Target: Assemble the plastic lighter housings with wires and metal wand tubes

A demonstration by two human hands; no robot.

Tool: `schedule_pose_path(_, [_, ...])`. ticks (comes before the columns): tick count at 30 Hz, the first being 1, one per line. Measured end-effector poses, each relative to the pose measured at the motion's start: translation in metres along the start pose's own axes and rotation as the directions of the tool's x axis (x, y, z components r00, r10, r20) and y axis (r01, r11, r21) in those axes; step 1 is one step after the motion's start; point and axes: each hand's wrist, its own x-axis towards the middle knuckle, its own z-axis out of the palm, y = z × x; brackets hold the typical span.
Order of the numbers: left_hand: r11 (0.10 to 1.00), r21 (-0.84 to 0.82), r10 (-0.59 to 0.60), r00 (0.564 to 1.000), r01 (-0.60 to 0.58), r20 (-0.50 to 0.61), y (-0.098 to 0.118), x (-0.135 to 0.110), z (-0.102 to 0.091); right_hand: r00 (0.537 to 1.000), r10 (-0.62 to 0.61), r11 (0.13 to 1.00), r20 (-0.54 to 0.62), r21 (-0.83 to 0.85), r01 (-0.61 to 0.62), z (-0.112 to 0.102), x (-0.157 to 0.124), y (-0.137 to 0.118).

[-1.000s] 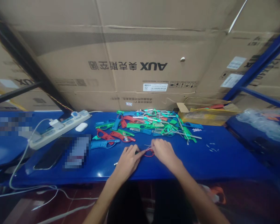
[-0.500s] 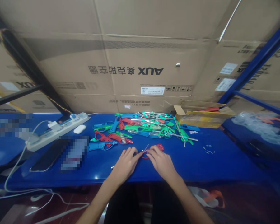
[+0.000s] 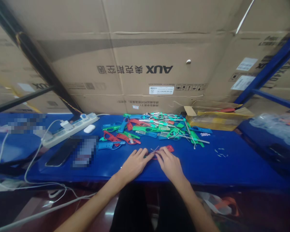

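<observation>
At the left of a blue bench, toward 10 o'clock from a worker's hands, a white power strip slants with plugs seated in it. A dark smartphone lies at 9 o'clock; beside it sits a pixelated item, its details masked. A rounded white case rests at 10 o'clock.

Red, blue and green pistol-shaped casings spread from 11 o'clock into a tangled pile at 12 — metal tubes and white wires jutting from it. Behind stands a large cardboard carton, its AUX lettering upside down.

Near the front edge, the left hand curls in, fingers closed on the left part of a red plastic casing. The right hand closes on the same casing, whose far end shows past the knuckles toward 1 o'clock. Thin pale strands cross between the fingertips — which hand pinches them cannot be made out.

At 2 o'clock, small whitish pieces lie before an open yellow-taped box with red items inside. Slender slivers are scattered at 3 o'clock; clear plastic wrapping bunches at far right.
</observation>
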Motion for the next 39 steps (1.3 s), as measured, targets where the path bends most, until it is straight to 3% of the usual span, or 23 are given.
schedule_pose_path(14, [0.997,-0.078,-0.025,0.999,0.022,-0.041,-0.002,-0.002,0.008,0.998,-0.002,0.999,-0.063,0.048,0.005,0.006,-0.001,0.003])
schedule_pose_path(28, [0.988,-0.146,-0.051,0.997,0.042,-0.062,0.000,-0.003,0.006,0.998,0.067,0.993,-0.013,0.100,-0.066,0.002,0.001,0.005])
schedule_pose_path(33, [0.979,-0.187,-0.082,0.996,0.077,-0.021,0.002,-0.003,0.005,0.992,-0.089,0.977,0.086,0.200,0.070,-0.010,0.028,0.023])
schedule_pose_path(36, [0.980,-0.182,-0.090,0.996,0.085,-0.023,0.004,-0.003,0.005,0.937,-0.262,0.952,0.232,0.222,0.212,-0.021,0.050,0.033])
schedule_pose_path(39, [0.983,-0.160,-0.092,0.995,0.085,-0.035,0.005,-0.003,0.005,0.890,-0.366,0.920,0.270,0.245,0.304,-0.029,0.067,0.032])
